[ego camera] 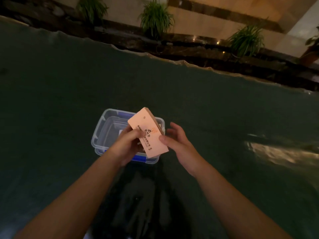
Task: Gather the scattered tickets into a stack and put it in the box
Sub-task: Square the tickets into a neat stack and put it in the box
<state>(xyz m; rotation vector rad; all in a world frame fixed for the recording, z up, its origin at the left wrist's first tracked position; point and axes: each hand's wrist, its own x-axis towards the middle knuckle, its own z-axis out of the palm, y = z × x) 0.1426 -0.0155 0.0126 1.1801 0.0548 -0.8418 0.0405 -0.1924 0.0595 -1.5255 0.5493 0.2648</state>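
A thick stack of pink tickets [148,131] with dark print on the top face is held tilted above the clear plastic box [101,133]. My left hand [128,144] grips the stack's left edge, thumb on top. My right hand [176,142] touches the stack's right edge with its thumb, the fingers spread apart behind it. The box has blue clips and no lid on it, and its inside looks bare where it shows. It rests on a dark green surface [60,100].
The green surface ends at a wavy far edge [172,60], with dark stone and potted plants [155,18] behind it. A bright glare patch [276,152] lies on the surface to the right. A dark shadow sits between my forearms.
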